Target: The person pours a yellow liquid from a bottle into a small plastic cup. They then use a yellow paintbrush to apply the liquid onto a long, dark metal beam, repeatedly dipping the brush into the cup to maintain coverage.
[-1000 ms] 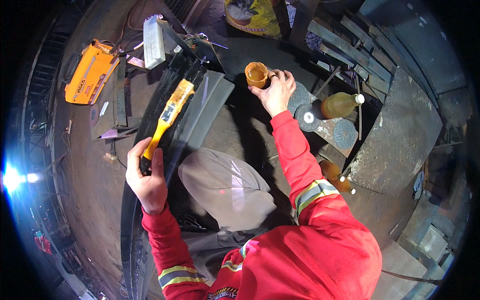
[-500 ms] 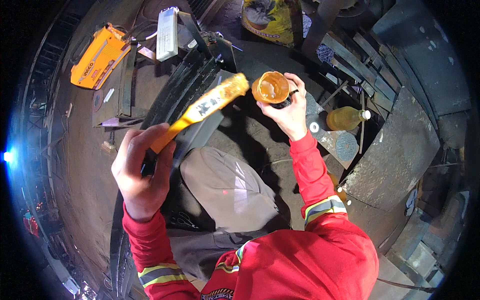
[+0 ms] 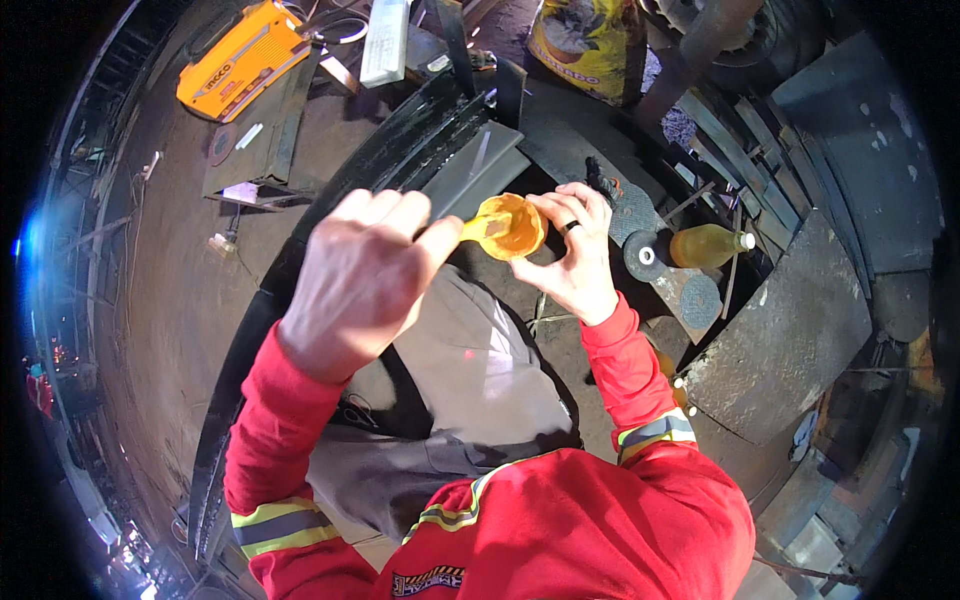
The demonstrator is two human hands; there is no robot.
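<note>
My left hand (image 3: pixel 365 280) is raised close to the camera and grips the handle of a yellow brush (image 3: pixel 478 228), whose tip reaches into a small open tin of orange-yellow paint (image 3: pixel 510 226). My right hand (image 3: pixel 575 255) cups that tin from the right side, a dark ring on one finger. Both hands meet above my grey-trousered knee (image 3: pixel 480 370). Red sleeves with reflective bands cover both forearms. The brush bristles are hidden inside the tin.
A curved black steel frame (image 3: pixel 400 165) runs from upper middle down the left. An orange case (image 3: pixel 240 60) lies upper left, a yellow sack (image 3: pixel 590 45) at top. A bottle of yellow liquid (image 3: pixel 710 245) and grinding discs (image 3: pixel 650 255) rest on metal plates to the right.
My left hand has swung the brush up from the black frame and into the tin. My right hand has brought the tin nearer to me.
</note>
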